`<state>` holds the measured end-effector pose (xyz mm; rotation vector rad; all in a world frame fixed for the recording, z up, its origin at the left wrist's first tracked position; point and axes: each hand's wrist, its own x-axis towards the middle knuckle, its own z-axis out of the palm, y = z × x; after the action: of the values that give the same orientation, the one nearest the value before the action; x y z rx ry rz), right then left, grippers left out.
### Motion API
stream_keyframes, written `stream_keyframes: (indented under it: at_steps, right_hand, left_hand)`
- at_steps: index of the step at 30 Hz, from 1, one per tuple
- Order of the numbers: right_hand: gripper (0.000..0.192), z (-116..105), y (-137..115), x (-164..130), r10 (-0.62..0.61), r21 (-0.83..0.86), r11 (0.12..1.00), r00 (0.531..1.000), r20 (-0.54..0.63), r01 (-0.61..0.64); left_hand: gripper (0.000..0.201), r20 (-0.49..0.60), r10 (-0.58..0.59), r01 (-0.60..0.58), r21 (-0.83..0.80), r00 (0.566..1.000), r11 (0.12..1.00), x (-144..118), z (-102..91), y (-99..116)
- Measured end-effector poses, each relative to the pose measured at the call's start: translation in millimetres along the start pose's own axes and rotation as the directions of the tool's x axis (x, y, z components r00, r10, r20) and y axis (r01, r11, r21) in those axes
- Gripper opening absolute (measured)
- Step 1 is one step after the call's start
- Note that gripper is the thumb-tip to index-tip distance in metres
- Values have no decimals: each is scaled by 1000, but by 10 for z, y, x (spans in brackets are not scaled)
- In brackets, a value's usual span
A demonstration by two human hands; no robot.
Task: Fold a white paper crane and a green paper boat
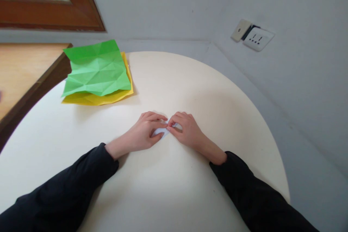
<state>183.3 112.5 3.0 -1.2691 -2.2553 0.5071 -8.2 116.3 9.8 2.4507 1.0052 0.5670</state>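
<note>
A small piece of pale white paper, apparently folded, lies on the table mostly hidden beneath my fingers. My left hand rests over its left part, with the thumb at the near edge and the fingers along the far side, holding it down. At the paper's right end, my right hand pinches it between thumb and forefinger, the other fingers curled. The fingertips of both hands almost meet.
A round white table is under my hands. Creased green paper lies on yellow paper at the back left. Beyond are a wooden surface and a wall with a socket.
</note>
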Motion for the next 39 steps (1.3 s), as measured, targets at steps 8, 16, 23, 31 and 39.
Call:
stream_keyframes:
  at_steps: [8,16,23,31,39]
  right_hand:
    - [10,-8,-25,-2,1,-19,1000,1000,15,-1]
    - [13,-9,-24,7,8,-31,999,999,36,-7]
    - [12,-24,-38,12,30,-45,999,997,74,-27]
    - [12,-23,-42,13,34,-41,999,996,78,-31]
    - [12,-23,-36,7,32,-27,999,996,83,-29]
  left_hand:
    - [26,1,-1,1,-5,1000,1000,2,16,-20]
    - [26,-14,-3,3,-10,1000,1000,-3,17,-18]
    - [27,-4,1,-1,-7,1000,1000,-7,-8,16]
    - [25,-22,12,-13,-19,1000,1000,-15,-4,13]
    - [24,-37,22,-23,-1,999,1000,-11,31,-27]
